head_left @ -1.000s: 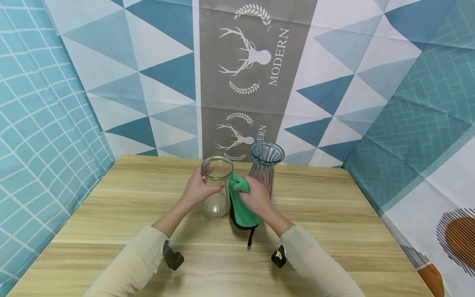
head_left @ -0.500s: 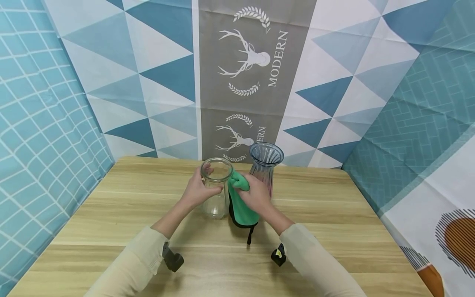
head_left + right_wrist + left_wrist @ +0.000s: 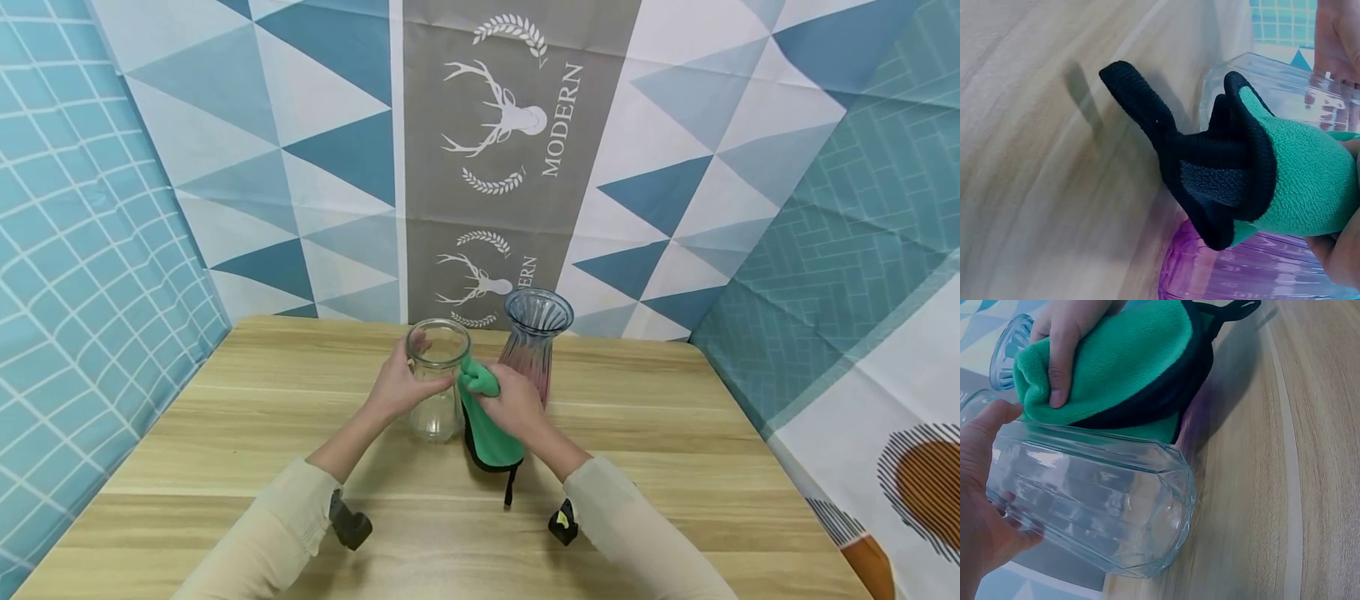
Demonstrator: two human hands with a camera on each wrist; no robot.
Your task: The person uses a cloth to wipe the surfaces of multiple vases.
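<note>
A clear glass vase (image 3: 435, 408) stands upright on the table, and my left hand (image 3: 401, 383) grips it below the rim, thumb on the near side. My right hand (image 3: 517, 404) holds a bunched green cloth (image 3: 491, 433) with black edging and a black hanging loop. In the left wrist view, the cloth (image 3: 1122, 362) lies against or close beside the vase (image 3: 1091, 487); whether they touch is hard to tell. Behind my right hand stands a fluted glass vase (image 3: 534, 333), blue at its flared rim and pink to purple lower down, partly hidden by that hand.
The wooden table (image 3: 660, 467) ends against a patterned backdrop (image 3: 480, 125) with deer heads and triangles. Blue tiled sheeting (image 3: 97, 208) hangs at the left, and more patterned sheeting (image 3: 847, 250) at the right. Dark wrist cameras (image 3: 348, 523) sit below both cuffs.
My right hand has shifted slightly left and down with the cloth, showing more of the fluted vase. My left hand and the clear vase have stayed in place.
</note>
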